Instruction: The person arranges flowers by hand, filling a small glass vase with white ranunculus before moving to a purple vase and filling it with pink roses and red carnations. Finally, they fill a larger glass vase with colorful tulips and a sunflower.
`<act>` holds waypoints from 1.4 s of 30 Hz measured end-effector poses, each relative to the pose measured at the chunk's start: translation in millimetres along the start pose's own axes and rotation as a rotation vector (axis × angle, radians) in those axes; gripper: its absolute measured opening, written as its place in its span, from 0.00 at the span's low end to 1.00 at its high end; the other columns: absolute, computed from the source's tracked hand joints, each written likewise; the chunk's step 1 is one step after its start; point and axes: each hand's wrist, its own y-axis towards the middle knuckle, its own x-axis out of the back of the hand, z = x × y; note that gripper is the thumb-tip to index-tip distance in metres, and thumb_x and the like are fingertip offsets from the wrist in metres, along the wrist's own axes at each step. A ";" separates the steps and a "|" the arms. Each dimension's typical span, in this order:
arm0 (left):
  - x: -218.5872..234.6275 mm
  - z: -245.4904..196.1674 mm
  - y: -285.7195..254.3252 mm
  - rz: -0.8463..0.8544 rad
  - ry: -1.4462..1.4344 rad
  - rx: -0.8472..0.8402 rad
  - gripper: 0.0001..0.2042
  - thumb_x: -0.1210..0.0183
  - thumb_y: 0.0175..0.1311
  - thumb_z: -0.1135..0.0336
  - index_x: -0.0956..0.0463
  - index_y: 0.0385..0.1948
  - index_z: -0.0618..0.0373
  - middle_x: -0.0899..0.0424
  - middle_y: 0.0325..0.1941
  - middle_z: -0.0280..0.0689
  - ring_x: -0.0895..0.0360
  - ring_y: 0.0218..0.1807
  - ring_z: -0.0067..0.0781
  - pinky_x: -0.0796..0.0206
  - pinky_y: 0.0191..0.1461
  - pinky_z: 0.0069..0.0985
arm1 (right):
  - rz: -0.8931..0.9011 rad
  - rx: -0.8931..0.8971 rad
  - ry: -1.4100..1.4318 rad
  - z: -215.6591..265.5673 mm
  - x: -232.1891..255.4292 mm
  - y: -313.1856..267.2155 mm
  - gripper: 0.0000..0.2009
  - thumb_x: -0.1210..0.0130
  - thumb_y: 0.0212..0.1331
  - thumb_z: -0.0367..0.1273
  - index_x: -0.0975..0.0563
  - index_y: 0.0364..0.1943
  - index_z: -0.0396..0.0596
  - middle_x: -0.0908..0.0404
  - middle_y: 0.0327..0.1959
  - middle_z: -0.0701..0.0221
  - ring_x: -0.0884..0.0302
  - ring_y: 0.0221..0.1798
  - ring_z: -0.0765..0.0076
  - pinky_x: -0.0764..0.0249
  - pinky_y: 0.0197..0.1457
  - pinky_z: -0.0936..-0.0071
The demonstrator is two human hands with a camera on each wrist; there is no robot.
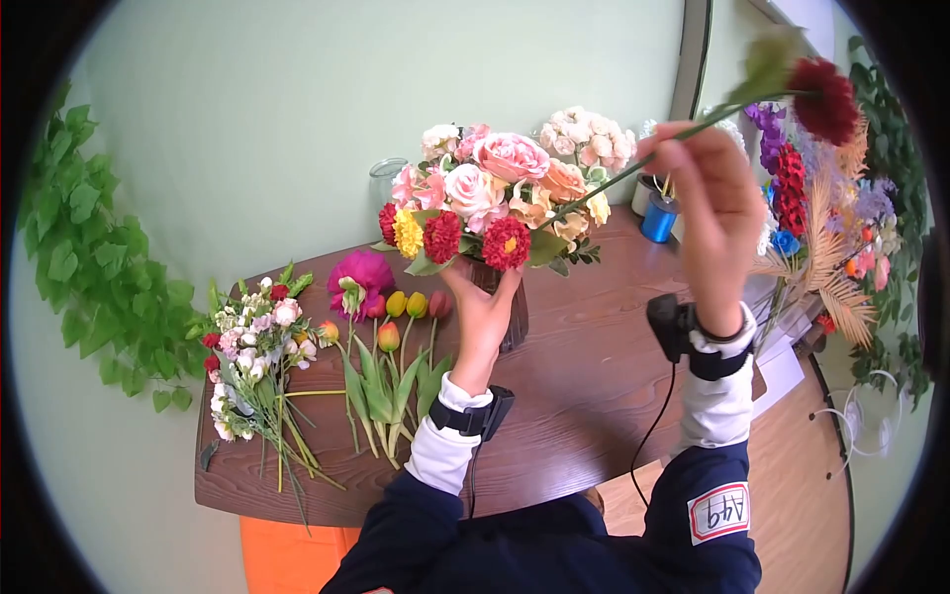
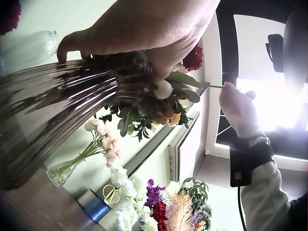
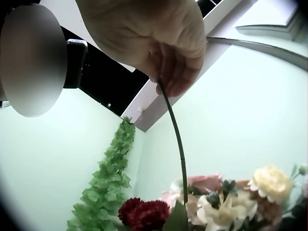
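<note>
In the head view my left hand grips the neck of a ribbed, dark-tinted glass vase. A bouquet of pink roses, peach blooms and smaller red and yellow flowers fills the vase. Raised at the right, my right hand pinches the green stem of a dark red flower. The bloom points up and right, past the fingers. From the fingertips the stem slants down to the bouquet, where its lower end is hidden among the blossoms.
Left of the vase lie tulips, a magenta bloom and a bunch of small mixed flowers on the dark wooden table. Behind stand a clear glass jar and a blue tin. More artificial flowers fill the right side.
</note>
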 end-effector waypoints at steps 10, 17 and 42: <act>-6.7 0.8 4.7 -0.046 -0.080 0.010 0.30 0.45 0.61 0.73 0.55 0.61 0.57 0.40 0.62 0.42 0.41 0.63 0.31 0.53 0.66 0.28 | -0.114 0.048 0.037 4.0 29.6 1.2 0.07 0.51 0.61 0.23 0.27 0.40 0.33 0.21 0.34 0.63 0.24 0.35 0.74 0.28 0.41 0.80; -4.7 -9.3 1.2 -0.007 -0.116 0.062 0.29 0.49 0.63 0.74 0.56 0.62 0.56 0.40 0.63 0.41 0.41 0.63 0.30 0.53 0.66 0.27 | -0.016 0.034 0.079 -14.1 -3.4 -9.9 0.05 0.46 0.56 0.21 0.27 0.35 0.35 0.19 0.34 0.65 0.20 0.36 0.76 0.26 0.40 0.82; -11.3 -14.7 3.1 -0.022 -0.040 0.064 0.41 0.34 0.49 0.75 0.57 0.60 0.64 0.44 0.63 0.46 0.45 0.65 0.36 0.55 0.67 0.31 | 0.186 0.084 -0.287 -28.7 -21.4 -29.0 0.05 0.44 0.52 0.20 0.25 0.33 0.37 0.20 0.27 0.64 0.20 0.30 0.72 0.28 0.32 0.79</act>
